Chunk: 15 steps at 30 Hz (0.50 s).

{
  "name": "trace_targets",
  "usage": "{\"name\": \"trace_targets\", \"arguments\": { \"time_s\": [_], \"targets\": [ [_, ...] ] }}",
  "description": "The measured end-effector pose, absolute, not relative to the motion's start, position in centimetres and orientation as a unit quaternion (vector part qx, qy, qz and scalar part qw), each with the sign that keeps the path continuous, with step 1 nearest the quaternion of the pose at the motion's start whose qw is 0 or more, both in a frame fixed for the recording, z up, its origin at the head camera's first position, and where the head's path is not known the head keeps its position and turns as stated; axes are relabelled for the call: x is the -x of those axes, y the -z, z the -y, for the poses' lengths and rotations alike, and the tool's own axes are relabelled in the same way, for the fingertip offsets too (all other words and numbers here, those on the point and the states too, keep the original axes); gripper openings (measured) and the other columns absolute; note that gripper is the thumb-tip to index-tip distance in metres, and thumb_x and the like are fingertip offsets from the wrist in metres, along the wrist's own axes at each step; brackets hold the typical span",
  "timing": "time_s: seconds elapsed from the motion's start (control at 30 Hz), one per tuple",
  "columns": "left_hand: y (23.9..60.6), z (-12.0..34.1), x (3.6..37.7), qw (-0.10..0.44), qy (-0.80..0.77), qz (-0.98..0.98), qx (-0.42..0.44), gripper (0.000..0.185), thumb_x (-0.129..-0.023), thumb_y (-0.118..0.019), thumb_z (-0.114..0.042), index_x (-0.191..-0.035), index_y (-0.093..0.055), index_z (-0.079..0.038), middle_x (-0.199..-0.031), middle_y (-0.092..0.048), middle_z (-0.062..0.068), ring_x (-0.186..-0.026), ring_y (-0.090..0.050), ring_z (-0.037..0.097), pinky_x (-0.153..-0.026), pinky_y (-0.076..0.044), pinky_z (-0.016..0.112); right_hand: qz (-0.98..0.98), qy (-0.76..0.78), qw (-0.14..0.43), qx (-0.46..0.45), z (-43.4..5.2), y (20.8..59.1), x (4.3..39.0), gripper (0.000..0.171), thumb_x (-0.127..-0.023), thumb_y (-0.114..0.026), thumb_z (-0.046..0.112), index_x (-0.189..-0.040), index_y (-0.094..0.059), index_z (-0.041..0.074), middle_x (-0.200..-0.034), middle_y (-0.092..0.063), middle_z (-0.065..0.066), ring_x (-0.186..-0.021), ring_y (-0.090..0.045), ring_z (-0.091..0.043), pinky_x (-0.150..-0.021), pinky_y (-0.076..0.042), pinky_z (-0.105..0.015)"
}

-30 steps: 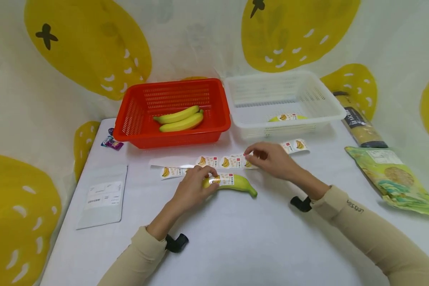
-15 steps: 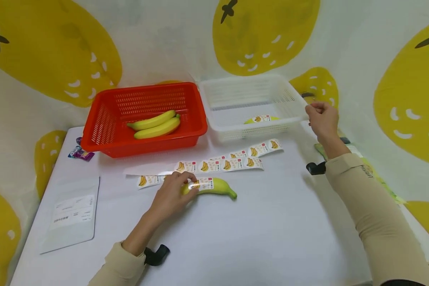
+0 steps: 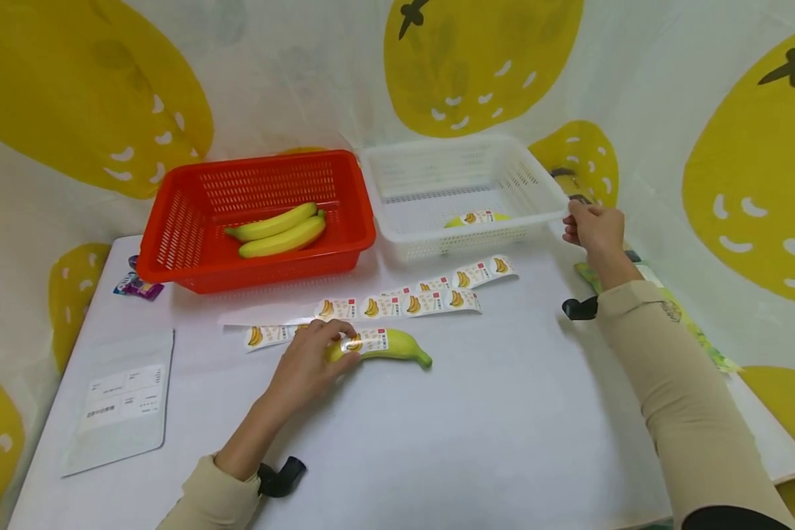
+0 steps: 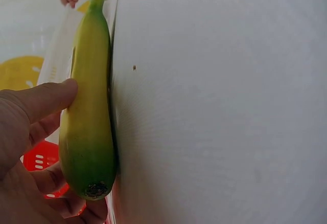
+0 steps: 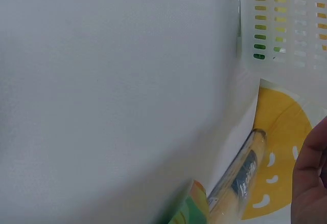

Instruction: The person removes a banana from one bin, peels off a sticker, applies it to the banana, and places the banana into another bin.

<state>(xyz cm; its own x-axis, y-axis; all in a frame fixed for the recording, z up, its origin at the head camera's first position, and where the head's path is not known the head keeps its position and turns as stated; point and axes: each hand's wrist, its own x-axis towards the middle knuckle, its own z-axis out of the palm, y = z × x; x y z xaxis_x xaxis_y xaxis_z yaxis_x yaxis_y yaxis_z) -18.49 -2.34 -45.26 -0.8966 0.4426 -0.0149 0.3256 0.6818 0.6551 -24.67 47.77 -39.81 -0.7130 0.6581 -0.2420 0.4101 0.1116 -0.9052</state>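
Observation:
A yellow-green banana (image 3: 394, 344) with a label stuck on it lies on the white table (image 3: 477, 442). My left hand (image 3: 341, 352) holds its left end, thumb (image 4: 46, 98) pressed on the banana (image 4: 89, 111) and fingers curled beneath. My right hand (image 3: 586, 224) grips the front right corner of the white basket (image 3: 556, 193), which holds one labelled banana (image 3: 477, 218). Two strips of banana stickers (image 3: 397, 304) lie between the baskets and the held banana. In the right wrist view only a finger (image 5: 311, 178) shows beside the white basket (image 5: 286, 19).
A red basket (image 3: 172, 243) with two bananas (image 3: 278, 230) stands at the back left. A white pouch (image 3: 122, 401) lies at the front left, a small purple packet (image 3: 135, 285) behind it. A long tube package (image 5: 240, 178) and a green bag (image 5: 189, 208) lie at the right edge.
My right hand left the sticker strip and moved right and back to the white basket's corner, which it now grips. The left hand stayed on the banana.

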Motion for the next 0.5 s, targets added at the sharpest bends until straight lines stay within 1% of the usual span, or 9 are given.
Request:
{"name": "trace_targets", "arguments": {
  "time_s": [0.17, 0.5],
  "targets": [
    [45.21, 2.36, 18.57, 0.085, -0.332, -0.916, -0.208, 0.03, -0.087, -0.081, -0.027, -0.114, -0.068, -0.025, -0.11, -0.066, 0.005, -0.108, -0.056, 0.024, -0.089, -0.048, 0.043, 0.724, -0.58, 0.115, 0.356, -47.7, 39.62, 24.64, 0.024, -0.1, -0.062, 0.041, -0.101, -0.068, 0.018, -0.072, -0.063, 0.01, -0.061, -0.061, -0.004, -0.061, -0.056, -0.015],
    [45.24, 2.27, 18.6, 0.072, -0.321, -0.921, -0.208, 0.032, -0.089, -0.079, -0.033, -0.118, -0.07, -0.024, -0.109, -0.068, 0.005, -0.102, -0.059, 0.021, -0.086, -0.049, 0.041, 0.734, -0.575, 0.116, 0.343, -47.77, 39.76, 24.59, 0.025, -0.101, -0.061, 0.039, -0.105, -0.066, 0.015, -0.07, -0.062, 0.011, -0.06, -0.061, -0.004, -0.061, -0.056, -0.015]
  ]
}}
